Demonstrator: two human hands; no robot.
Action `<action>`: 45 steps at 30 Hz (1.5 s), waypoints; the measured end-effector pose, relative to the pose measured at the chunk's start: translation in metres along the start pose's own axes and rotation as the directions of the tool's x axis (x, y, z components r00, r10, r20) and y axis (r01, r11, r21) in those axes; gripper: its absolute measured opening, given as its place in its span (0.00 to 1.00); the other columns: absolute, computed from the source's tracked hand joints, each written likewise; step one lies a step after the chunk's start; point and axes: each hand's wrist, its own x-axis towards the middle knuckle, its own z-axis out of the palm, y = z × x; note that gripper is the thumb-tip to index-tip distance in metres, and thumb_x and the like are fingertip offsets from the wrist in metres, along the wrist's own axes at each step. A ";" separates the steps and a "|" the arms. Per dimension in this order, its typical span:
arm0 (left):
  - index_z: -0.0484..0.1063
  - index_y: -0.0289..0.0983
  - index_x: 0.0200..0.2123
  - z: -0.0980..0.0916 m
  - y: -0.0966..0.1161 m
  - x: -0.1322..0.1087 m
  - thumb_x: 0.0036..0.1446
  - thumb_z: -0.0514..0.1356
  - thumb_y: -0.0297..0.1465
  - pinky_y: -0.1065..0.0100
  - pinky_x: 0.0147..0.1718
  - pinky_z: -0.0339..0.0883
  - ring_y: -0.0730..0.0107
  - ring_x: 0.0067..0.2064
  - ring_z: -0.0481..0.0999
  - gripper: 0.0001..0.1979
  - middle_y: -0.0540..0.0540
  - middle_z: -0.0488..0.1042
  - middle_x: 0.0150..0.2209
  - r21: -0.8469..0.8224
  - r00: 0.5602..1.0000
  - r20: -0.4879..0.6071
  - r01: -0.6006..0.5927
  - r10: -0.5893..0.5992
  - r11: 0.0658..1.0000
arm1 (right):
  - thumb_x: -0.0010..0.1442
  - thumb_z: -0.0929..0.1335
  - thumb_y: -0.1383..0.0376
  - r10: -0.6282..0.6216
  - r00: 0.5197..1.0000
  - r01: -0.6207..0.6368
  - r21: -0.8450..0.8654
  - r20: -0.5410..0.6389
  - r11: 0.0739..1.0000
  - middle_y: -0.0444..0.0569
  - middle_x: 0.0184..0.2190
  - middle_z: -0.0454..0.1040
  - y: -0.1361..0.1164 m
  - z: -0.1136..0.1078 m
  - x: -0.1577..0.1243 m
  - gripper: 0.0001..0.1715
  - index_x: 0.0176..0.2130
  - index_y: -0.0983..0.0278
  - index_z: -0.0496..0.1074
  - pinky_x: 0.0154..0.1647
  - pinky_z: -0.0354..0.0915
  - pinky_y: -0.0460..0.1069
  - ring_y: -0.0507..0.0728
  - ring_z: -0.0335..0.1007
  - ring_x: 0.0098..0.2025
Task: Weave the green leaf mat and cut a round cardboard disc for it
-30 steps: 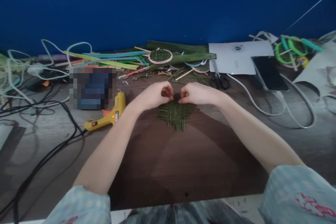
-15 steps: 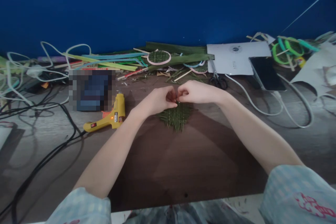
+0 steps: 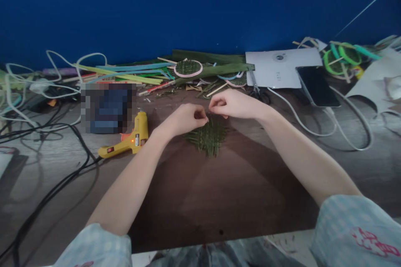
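A small mat of woven green leaf strips (image 3: 209,139) lies on the brown table, its strip ends fraying outward at the near side. My left hand (image 3: 186,119) is closed in a pinch at the mat's far edge; whatever sits between thumb and finger is too small to make out. Just right of it, my right hand (image 3: 233,103) hovers slightly higher, thumb and fingertips curled together, with any held thing hidden. A narrow gap separates the two sets of fingertips.
A yellow hot glue gun (image 3: 138,135) with a lit orange light lies left, beside a blurred dark device (image 3: 109,108). Behind are a pink-rimmed woven disc (image 3: 188,68), coloured strips (image 3: 134,69), scissors (image 3: 256,87), a white sheet (image 3: 278,69) and a phone (image 3: 318,87). Black cables (image 3: 56,187) run left.
My right hand has moved slightly up and away from my left, so the fingertips that met are now apart. The left hand has shifted a little left. The mat stays on the table.
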 end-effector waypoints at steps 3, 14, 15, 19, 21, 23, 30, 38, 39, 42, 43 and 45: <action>0.73 0.36 0.29 -0.001 0.001 0.000 0.50 0.56 0.33 0.69 0.31 0.60 0.71 0.31 0.71 0.08 0.49 0.76 0.29 0.035 1.000 -0.003 0.016 -0.016 0.999 | 0.49 0.65 0.69 -0.008 1.000 0.008 -0.079 0.010 0.997 0.45 0.25 0.71 0.006 0.005 0.003 0.10 0.34 0.65 0.71 0.28 0.52 0.46 0.50 0.62 0.26; 0.74 0.36 0.29 -0.003 0.001 0.000 0.50 0.56 0.32 0.70 0.31 0.60 0.71 0.31 0.72 0.08 0.49 0.77 0.30 0.064 1.000 0.005 0.026 -0.026 0.998 | 0.47 0.68 0.67 -0.015 0.998 0.024 -0.169 0.056 0.985 0.45 0.28 0.70 0.007 0.011 0.006 0.12 0.36 0.64 0.68 0.26 0.50 0.46 0.52 0.61 0.29; 0.74 0.36 0.29 -0.003 0.001 0.001 0.50 0.56 0.32 0.70 0.31 0.60 0.71 0.31 0.72 0.08 0.49 0.77 0.30 0.062 1.000 0.007 0.028 -0.029 0.998 | 0.47 0.68 0.67 -0.020 0.998 0.029 -0.158 0.058 0.987 0.45 0.27 0.70 0.008 0.011 0.006 0.12 0.36 0.64 0.68 0.26 0.50 0.46 0.51 0.61 0.28; 0.74 0.35 0.28 -0.003 0.001 0.001 0.50 0.57 0.32 0.69 0.31 0.60 0.70 0.31 0.72 0.08 0.49 0.77 0.29 0.056 0.999 0.010 0.030 -0.031 0.998 | 0.47 0.67 0.68 -0.020 0.997 0.029 -0.118 0.077 0.993 0.43 0.25 0.69 0.011 0.012 0.008 0.13 0.37 0.64 0.67 0.26 0.51 0.46 0.51 0.61 0.26; 0.74 0.35 0.28 -0.003 0.001 0.001 0.49 0.57 0.33 0.69 0.31 0.60 0.70 0.31 0.72 0.08 0.49 0.77 0.29 0.054 0.999 0.012 0.030 -0.030 0.998 | 0.46 0.67 0.69 -0.016 0.996 0.025 -0.103 0.089 0.994 0.42 0.24 0.69 0.010 0.012 0.008 0.14 0.37 0.65 0.66 0.26 0.51 0.45 0.50 0.60 0.25; 0.74 0.35 0.28 -0.003 0.000 0.001 0.49 0.56 0.33 0.69 0.31 0.60 0.70 0.31 0.72 0.09 0.49 0.76 0.29 0.050 1.000 0.013 0.025 -0.026 0.998 | 0.46 0.66 0.70 -0.020 0.996 0.028 -0.091 0.092 0.995 0.42 0.24 0.68 0.010 0.012 0.008 0.13 0.36 0.65 0.66 0.26 0.51 0.45 0.50 0.59 0.24; 0.74 0.36 0.29 -0.003 -0.001 0.001 0.49 0.55 0.33 0.69 0.31 0.59 0.70 0.31 0.71 0.09 0.49 0.76 0.28 0.045 0.999 0.024 0.022 -0.023 0.999 | 0.47 0.67 0.68 -0.045 0.997 0.049 -0.074 0.055 0.996 0.44 0.25 0.69 0.014 0.013 0.011 0.08 0.32 0.65 0.69 0.26 0.51 0.46 0.50 0.61 0.26; 0.74 0.37 0.27 -0.003 -0.002 0.001 0.48 0.55 0.32 0.69 0.30 0.59 0.70 0.31 0.71 0.08 0.50 0.75 0.28 0.027 1.000 0.014 0.014 -0.015 1.000 | 0.46 0.66 0.72 -0.001 0.997 -0.009 -0.139 -0.073 0.990 0.46 0.25 0.72 0.002 0.017 0.004 0.04 0.27 0.66 0.69 0.27 0.55 0.45 0.51 0.66 0.27; 0.74 0.37 0.27 -0.002 -0.002 0.001 0.48 0.55 0.32 0.69 0.30 0.58 0.70 0.31 0.70 0.08 0.50 0.75 0.27 0.028 1.000 0.012 0.013 -0.013 1.000 | 0.47 0.65 0.73 0.018 0.997 -0.027 -0.127 -0.073 0.992 0.46 0.24 0.72 0.000 0.018 0.003 0.04 0.27 0.66 0.68 0.26 0.55 0.45 0.50 0.66 0.25; 0.73 0.36 0.27 -0.002 -0.001 0.001 0.48 0.55 0.33 0.69 0.29 0.58 0.70 0.30 0.70 0.09 0.50 0.74 0.27 0.032 1.000 0.017 0.019 -0.020 0.999 | 0.47 0.64 0.75 0.062 0.997 -0.063 -0.033 -0.039 0.997 0.45 0.22 0.70 -0.004 0.023 0.000 0.05 0.27 0.66 0.65 0.22 0.57 0.44 0.48 0.66 0.19; 0.74 0.36 0.27 -0.003 -0.001 0.001 0.48 0.55 0.33 0.69 0.28 0.57 0.70 0.30 0.69 0.09 0.50 0.74 0.26 0.034 1.000 0.020 0.021 -0.022 0.999 | 0.47 0.63 0.75 0.076 0.997 -0.075 0.007 -0.031 0.997 0.45 0.22 0.70 -0.003 0.025 0.000 0.05 0.27 0.66 0.64 0.20 0.56 0.44 0.48 0.66 0.17; 0.74 0.36 0.27 -0.003 -0.001 0.001 0.48 0.55 0.34 0.69 0.28 0.57 0.70 0.30 0.69 0.09 0.50 0.74 0.26 0.040 1.000 0.023 0.017 -0.018 0.999 | 0.48 0.63 0.75 0.110 0.994 -0.107 0.083 -0.028 0.991 0.45 0.22 0.70 -0.002 0.029 0.001 0.06 0.28 0.65 0.62 0.17 0.57 0.43 0.49 0.68 0.17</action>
